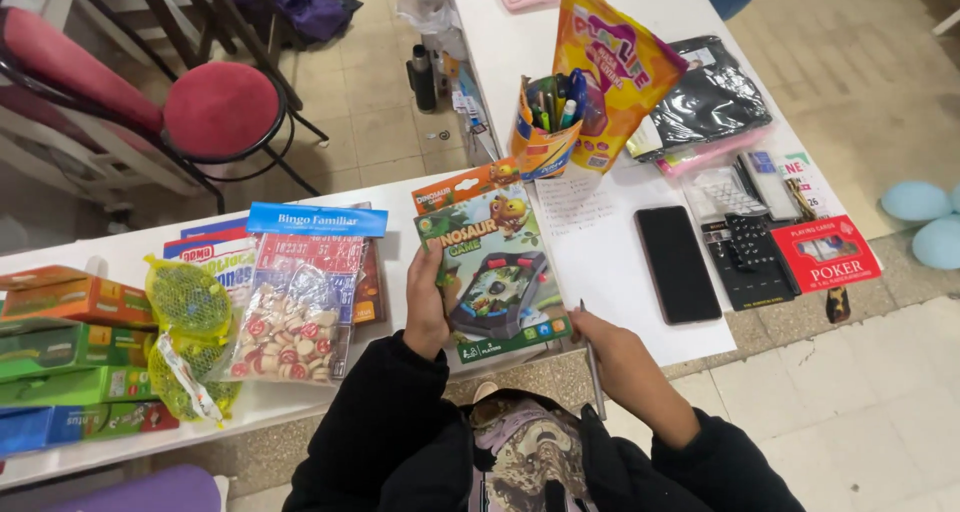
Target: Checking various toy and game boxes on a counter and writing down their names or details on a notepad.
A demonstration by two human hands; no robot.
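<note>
I am gripping the toy game box [497, 272] in my left hand [425, 307] at the table [610, 262] edge. My right hand [610, 347] is pinching a pen [593, 372]; the black phone [677, 263] is lying near.

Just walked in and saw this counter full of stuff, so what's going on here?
A person in black sleeves holds a boxed dinosaur game over the white counter. Their left hand grips the box's left edge, and the right hand supports its lower right corner while also holding a pen. Nearby lie a bagged bingo set, a black phone, a calculator and a red pack of playing cards.
</note>
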